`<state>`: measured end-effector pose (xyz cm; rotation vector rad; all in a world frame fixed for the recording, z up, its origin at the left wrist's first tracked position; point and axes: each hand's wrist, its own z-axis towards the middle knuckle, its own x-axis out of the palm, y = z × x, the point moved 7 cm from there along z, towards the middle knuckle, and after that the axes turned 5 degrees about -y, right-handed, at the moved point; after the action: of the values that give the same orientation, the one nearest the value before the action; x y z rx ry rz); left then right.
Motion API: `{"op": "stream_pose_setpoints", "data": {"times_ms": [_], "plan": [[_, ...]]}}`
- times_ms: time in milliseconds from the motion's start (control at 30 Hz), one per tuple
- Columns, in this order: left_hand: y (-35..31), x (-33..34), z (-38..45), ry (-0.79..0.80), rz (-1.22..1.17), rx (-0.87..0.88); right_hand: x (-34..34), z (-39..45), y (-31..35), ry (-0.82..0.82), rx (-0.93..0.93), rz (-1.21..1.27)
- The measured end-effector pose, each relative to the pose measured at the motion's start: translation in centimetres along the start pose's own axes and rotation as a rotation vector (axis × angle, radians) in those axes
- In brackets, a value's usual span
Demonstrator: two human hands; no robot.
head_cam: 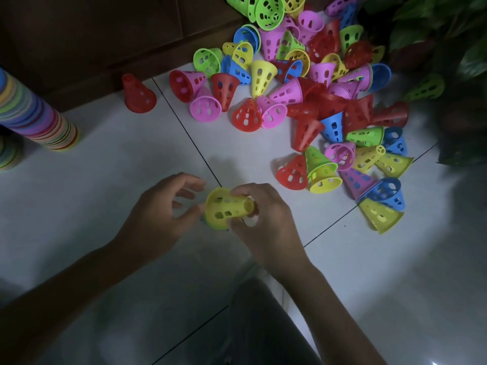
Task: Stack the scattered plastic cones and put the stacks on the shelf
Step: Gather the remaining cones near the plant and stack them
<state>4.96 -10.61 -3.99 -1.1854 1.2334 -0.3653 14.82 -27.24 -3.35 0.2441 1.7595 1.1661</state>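
Note:
My right hand grips a yellow perforated cone lying sideways, narrow end pointing right, just above the white tiled floor. A sliver of green shows under its wide rim. My left hand hovers at the cone's wide end with fingers spread, thumb close to the rim. A big heap of scattered cones in red, pink, blue, green and yellow covers the floor ahead and to the right. A tall multicoloured stack of cones lies tilted at the left edge.
One red cone stands alone near the dark wooden cabinet at the back. A leafy plant fills the upper right corner. My dark-clothed knee is at the bottom centre. Bare floor tiles lie between stack and heap.

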Motion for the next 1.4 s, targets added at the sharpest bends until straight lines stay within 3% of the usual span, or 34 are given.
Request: {"op": "stream_pose_setpoints", "data": {"times_ms": [167, 433, 500, 633, 733, 900, 1133, 1400], "plan": [[-0.4, -1.5, 0.7, -0.001, -0.007, -0.004, 3.7, 0.8, 0.0, 0.107, -0.038, -0.176], [-1.5, 0.0, 2.5, 0.049, -0.001, 0.022, 4.2, 0.9, -1.8, 0.160, -0.015, -0.184], [-2.3, 0.7, 3.2, 0.077, 0.012, 0.033, 2.1, 1.3, -3.0, 0.088, 0.009, -0.197], [-3.9, 2.5, 5.7, 0.126, 0.064, 0.079, -5.7, 2.9, -5.7, -0.337, 0.030, -0.321], [-5.1, 4.8, 8.2, 0.161, 0.089, 0.123, -10.2, 4.9, -8.8, -0.443, 0.164, -0.468], [-6.4, 9.8, 12.1, 0.195, 0.139, 0.153, -10.8, 7.3, -13.9, -0.242, 0.489, -0.613], [-5.6, 17.1, 14.5, 0.300, 0.269, 0.026, -9.1, 7.9, -16.6, -0.228, 0.633, -0.424], [-5.1, 19.6, 14.0, 0.379, 0.347, -0.072, -8.7, 6.7, -17.0, -0.381, 0.566, -0.251]]}}
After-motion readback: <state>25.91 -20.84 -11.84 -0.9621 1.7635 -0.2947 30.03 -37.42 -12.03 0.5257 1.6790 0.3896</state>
